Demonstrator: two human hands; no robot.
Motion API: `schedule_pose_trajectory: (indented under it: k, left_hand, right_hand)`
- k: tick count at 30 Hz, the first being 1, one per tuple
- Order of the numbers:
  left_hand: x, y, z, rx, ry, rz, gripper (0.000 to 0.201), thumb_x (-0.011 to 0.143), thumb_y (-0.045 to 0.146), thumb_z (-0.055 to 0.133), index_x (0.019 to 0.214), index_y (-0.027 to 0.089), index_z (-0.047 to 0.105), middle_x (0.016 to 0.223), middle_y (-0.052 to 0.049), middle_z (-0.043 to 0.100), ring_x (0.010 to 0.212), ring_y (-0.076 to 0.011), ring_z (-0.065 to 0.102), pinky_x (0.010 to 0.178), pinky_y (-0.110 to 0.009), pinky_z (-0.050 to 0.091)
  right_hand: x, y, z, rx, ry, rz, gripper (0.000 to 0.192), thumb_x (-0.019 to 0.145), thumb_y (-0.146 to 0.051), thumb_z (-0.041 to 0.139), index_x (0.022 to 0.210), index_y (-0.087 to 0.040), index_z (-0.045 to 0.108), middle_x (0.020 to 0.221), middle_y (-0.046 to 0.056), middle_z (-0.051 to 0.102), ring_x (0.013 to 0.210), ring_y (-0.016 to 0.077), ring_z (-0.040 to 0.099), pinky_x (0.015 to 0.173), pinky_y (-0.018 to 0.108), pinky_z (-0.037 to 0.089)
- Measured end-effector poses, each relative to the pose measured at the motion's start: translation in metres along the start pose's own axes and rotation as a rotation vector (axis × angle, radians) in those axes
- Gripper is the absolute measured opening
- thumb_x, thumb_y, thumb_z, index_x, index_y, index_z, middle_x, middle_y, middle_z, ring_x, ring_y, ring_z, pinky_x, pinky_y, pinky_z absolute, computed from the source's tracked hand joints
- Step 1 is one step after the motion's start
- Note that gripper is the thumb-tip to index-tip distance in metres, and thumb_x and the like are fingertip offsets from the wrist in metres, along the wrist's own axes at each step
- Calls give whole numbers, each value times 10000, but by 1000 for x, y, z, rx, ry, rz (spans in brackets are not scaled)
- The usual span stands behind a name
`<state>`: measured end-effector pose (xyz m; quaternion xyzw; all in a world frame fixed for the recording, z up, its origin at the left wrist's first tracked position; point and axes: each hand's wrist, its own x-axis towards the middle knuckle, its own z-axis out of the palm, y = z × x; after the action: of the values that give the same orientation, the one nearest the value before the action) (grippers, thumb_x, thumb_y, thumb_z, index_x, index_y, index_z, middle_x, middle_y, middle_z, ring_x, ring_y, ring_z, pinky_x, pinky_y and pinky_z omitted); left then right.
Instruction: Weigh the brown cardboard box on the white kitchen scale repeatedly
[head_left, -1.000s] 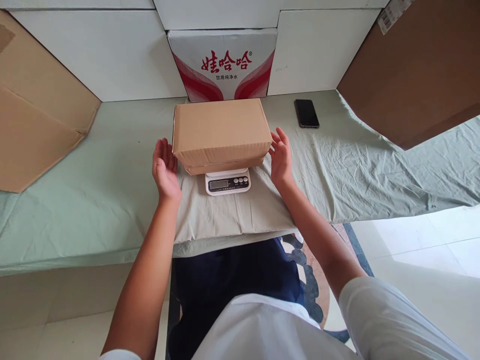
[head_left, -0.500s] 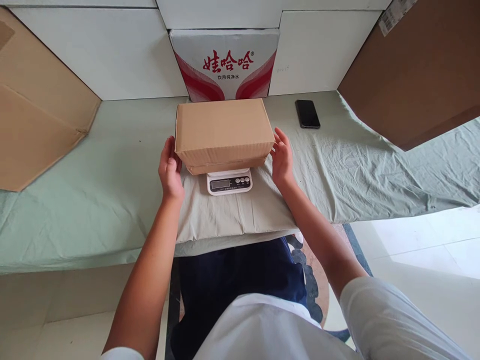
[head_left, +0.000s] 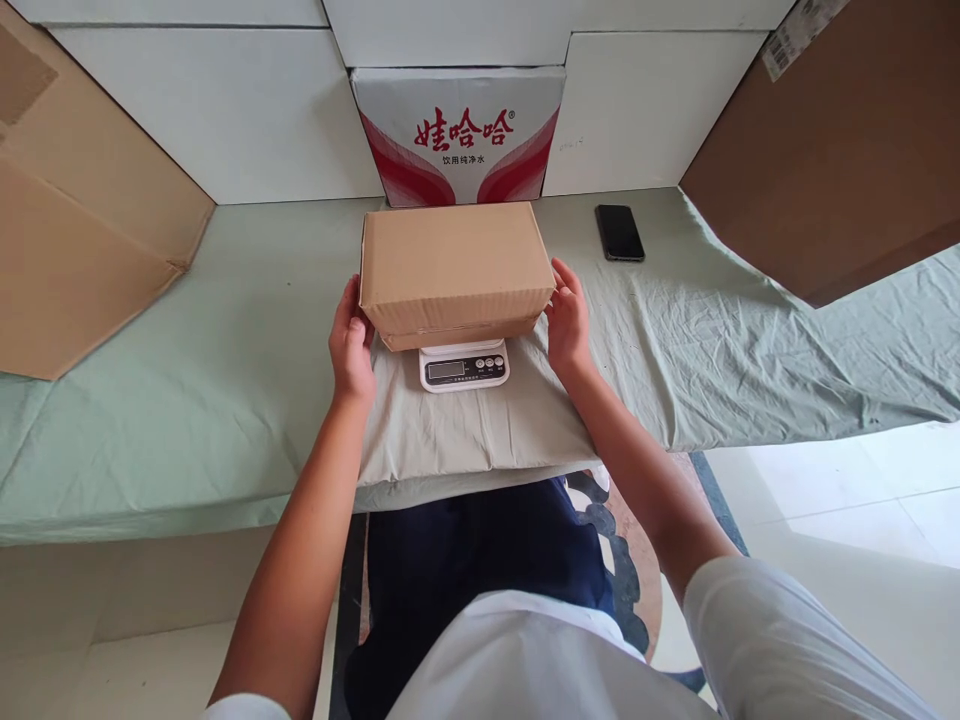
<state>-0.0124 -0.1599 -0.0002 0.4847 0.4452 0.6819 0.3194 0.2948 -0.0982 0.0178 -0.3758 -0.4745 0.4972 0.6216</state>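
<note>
A closed brown cardboard box (head_left: 456,265) rests on a small white digital scale (head_left: 463,366), whose display and buttons stick out in front. My left hand (head_left: 351,345) presses against the box's left end, fingers curled around its lower corner. My right hand (head_left: 568,322) lies flat against the box's right end. Both hands grip the box from its two sides. The scale stands on a pale green cloth (head_left: 225,350) spread over the table.
A black phone (head_left: 619,232) lies on the cloth to the back right. A white and red printed carton (head_left: 459,135) stands behind the box. Large cardboard pieces lean at the left (head_left: 82,220) and right (head_left: 840,150). The table's front edge is near my lap.
Both hands have closed in from open positions beside the box until they touch its ends. The box remains on the scale.
</note>
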Motion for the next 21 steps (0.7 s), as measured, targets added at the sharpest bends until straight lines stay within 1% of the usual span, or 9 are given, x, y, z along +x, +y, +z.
schedule_pose_trajectory:
  k: [3, 6, 10, 17, 21]
  left_hand:
    - [-1, 1, 2, -15, 2, -23, 758, 834, 729, 653, 1479, 335, 603, 1654, -34, 518, 1610, -339, 373, 1307, -493, 384]
    - [-2, 2, 3, -33, 21, -23, 714, 834, 674, 687, 1453, 322, 637, 1629, -43, 551, 1602, -338, 390, 1315, -490, 369]
    - [-2, 0, 4, -33, 33, -18, 669, 848, 633, 694, 1442, 328, 649, 1632, -31, 550, 1601, -322, 394, 1331, -481, 340]
    - [-2, -2, 3, -10, 30, -8, 691, 876, 670, 651, 1473, 324, 625, 1631, -40, 553, 1596, -329, 402, 1322, -469, 362]
    - [-4, 3, 6, -22, 24, 3, 722, 899, 717, 591, 1486, 296, 611, 1660, -73, 516, 1603, -342, 388, 1312, -473, 372]
  right_hand:
    - [-1, -2, 2, 39, 15, 33, 562, 827, -653, 603, 1304, -356, 599, 1482, 18, 653, 1456, 305, 564, 1278, 575, 399]
    - [-1, -4, 2, 57, 37, 66, 536, 814, -640, 615, 1257, -338, 610, 1443, 23, 681, 1440, 300, 584, 1282, 569, 402]
    - [-2, -4, 3, 62, 47, 56, 551, 790, -661, 634, 1230, -330, 620, 1426, 28, 693, 1427, 290, 596, 1281, 551, 418]
    - [-4, -4, 6, 84, 27, 52, 553, 784, -650, 657, 1232, -327, 620, 1397, 27, 728, 1399, 277, 623, 1274, 525, 432]
    - [-3, -6, 6, 83, 15, 63, 558, 808, -635, 610, 1267, -317, 615, 1438, 41, 711, 1408, 282, 626, 1281, 545, 417]
